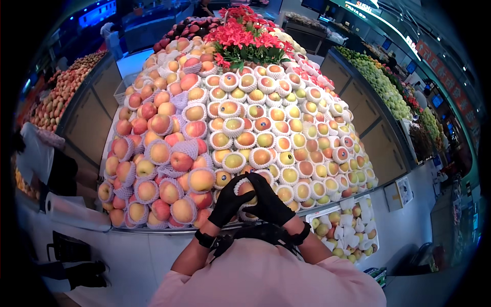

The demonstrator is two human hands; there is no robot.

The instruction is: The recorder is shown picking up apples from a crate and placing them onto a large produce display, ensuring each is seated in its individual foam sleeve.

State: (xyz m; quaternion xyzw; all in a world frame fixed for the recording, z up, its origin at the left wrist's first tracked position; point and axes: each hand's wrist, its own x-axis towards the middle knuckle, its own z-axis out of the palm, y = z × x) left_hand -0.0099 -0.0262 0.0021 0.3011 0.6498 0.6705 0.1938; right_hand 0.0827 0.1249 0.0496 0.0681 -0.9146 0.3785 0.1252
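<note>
My left hand [231,201] and my right hand [268,199], both in black gloves, close around an apple [246,187] at the front edge of a fruit display. White foam netting shows around that apple. Rows of apples in white foam nets [289,174] lie ahead and to the right of my hands. Left of my left hand is a heap of larger red and yellow apples [201,180], many in pale purple foam nets. The undersides of both hands and the lower part of the held apple are hidden.
Red artificial-looking flowers [253,40] stand at the back of the display. A white crate of apples and foam nets [341,230] is low at right. A plastic bag roll [76,213] lies at the left front. People stand at the left; more fruit stands [374,80] flank the aisles.
</note>
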